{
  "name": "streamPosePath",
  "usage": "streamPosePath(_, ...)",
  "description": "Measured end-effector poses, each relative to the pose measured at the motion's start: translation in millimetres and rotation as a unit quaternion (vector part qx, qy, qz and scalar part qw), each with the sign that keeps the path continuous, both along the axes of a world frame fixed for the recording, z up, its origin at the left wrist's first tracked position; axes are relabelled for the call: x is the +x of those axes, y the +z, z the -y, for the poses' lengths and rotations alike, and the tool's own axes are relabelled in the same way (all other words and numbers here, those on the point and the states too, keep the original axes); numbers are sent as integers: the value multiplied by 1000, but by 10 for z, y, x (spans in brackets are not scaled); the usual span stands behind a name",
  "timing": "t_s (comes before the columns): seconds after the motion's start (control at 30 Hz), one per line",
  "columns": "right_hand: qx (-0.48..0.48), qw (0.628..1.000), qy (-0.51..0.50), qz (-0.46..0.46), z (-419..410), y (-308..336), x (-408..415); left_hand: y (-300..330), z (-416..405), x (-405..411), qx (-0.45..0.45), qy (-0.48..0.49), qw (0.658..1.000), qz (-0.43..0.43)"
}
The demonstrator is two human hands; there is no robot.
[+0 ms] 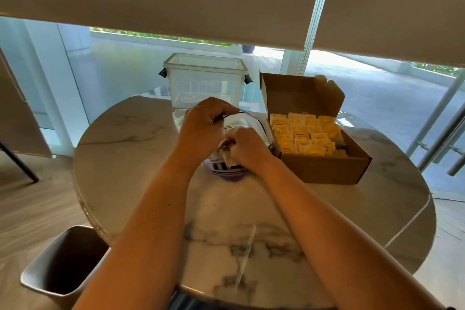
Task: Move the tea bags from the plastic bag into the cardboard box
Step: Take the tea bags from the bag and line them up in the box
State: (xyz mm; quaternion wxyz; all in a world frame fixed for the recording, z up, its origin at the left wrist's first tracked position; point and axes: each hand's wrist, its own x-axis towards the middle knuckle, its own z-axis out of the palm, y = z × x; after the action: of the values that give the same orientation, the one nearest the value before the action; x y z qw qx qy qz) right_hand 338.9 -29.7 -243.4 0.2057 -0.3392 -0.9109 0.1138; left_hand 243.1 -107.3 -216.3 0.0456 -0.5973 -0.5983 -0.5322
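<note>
Mid-table, right hand point(245, 148) is clamped on a few tea bags point(226, 155) at the plastic bag point(247, 124) mouth, w/ left hand point(201, 128) pinching the rim open. Bags prob. light, limp, tearable, so grip paper bodies, not strings. Cardboard box point(324, 167) sits just right, already well filled.

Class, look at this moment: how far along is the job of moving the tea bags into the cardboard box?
Done: the cardboard box already holds rows of yellow-tagged tea bags. In hand: the left hand holds the plastic bag open at its rim while the right hand grips a clump of tea bags inside it. Left: carrying that clump across; how many remain in the bag is hidden.
</note>
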Motion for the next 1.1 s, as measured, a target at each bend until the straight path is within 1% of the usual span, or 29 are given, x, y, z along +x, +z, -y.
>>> streamPosePath(0.1, 1, 999, -25, -39, -1, 25, 20, -6, -9, -1, -4, 0, 1000, 4)
streamPosePath(0.2, 40, 994, -35, -94, 32, 100, 71, -20, -20, -10, -10, -1, 1000, 9)
streamPosePath(0.27, 57, 988, -23, -143, 83, 185, 121, -20, -18, -15, -9, -2, 1000, 12)
streamPosePath(0.33, 52, 979, 1, -199, 135, 269, 189, -12, -16, -12, -8, -6, 1000, 11)
streamPosePath(0.37, 50, 976, 8, -211, 152, 306, 228, -7, -20, -6, -10, -7, 1000, 10)
streamPosePath(0.43, 29, 976, 14, -217, 161, 374, 304, -4, -20, 5, -19, -22, 999, 33)
streamPosePath(0.5, -11, 971, 23, -238, 158, 444, 378, 4, 9, 37, -18, -56, 995, 83)
streamPosePath(0.57, -64, 960, 26, -270, 140, 506, 459, 26, 45, 107, 14, -76, 989, 123)
streamPosePath(0.6, -98, 954, 29, -283, 137, 535, 511, 42, 60, 155, 44, -97, 982, 154)
streamPosePath(0.67, -160, 942, 56, -290, 130, 580, 626, 83, 88, 258, 96, -168, 953, 232)
streamPosePath(0.7, -184, 938, 79, -283, 135, 599, 687, 96, 93, 305, 96, -199, 942, 251)
streamPosePath(0.73, -204, 934, 99, -275, 140, 615, 737, 99, 97, 340, 71, -214, 941, 251)
streamPosePath(0.8, -227, 926, 120, -275, 126, 629, 809, 96, 98, 414, -30, -222, 945, 238)
streamPosePath(0.83, -227, 925, 122, -280, 107, 627, 829, 92, 100, 447, -90, -234, 936, 249)
streamPosePath(0.9, -205, 929, 110, -289, 77, 620, 844, 88, 106, 524, -171, -287, 889, 314)
streamPosePath(0.93, -193, 931, 102, -292, 63, 614, 844, 88, 110, 561, -185, -317, 864, 346)
streamPosePath(1.0, -184, 932, 89, -299, 48, 600, 839, 100, 112, 607, -180, -347, 833, 391)
streamPosePath(1.07, -180, 928, 77, -315, 50, 597, 837, 105, 105, 604, -162, -350, 825, 414)
streamPosePath(1.1, -174, 926, 66, -328, 44, 597, 838, 97, 92, 590, -155, -338, 831, 413)
